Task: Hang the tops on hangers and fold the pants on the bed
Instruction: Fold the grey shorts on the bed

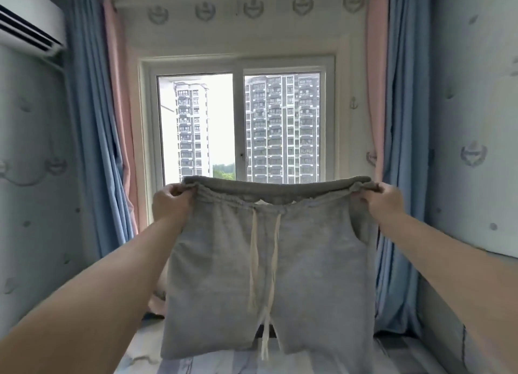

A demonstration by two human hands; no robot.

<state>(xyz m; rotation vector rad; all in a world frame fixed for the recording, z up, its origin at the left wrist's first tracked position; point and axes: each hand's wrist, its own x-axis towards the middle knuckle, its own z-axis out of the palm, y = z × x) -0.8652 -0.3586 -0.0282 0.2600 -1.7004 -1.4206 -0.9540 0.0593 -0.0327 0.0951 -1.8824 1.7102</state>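
Observation:
A pair of grey shorts (224, 275) with white drawstrings hangs in the air in front of me, spread flat and facing me. My left hand (171, 205) grips the left end of the elastic waistband. My right hand (384, 202) grips the right end, so the waistband is stretched level between them. The two short legs hang down, and their hems reach just above the bed (173, 365), which has a blue and white striped sheet. No tops or hangers are in view.
A window (238, 127) with tower blocks outside is straight ahead. Blue and pink curtains (106, 149) hang on both sides of it. An air conditioner (28, 20) is mounted high on the left wall. Padded walls close in on left and right.

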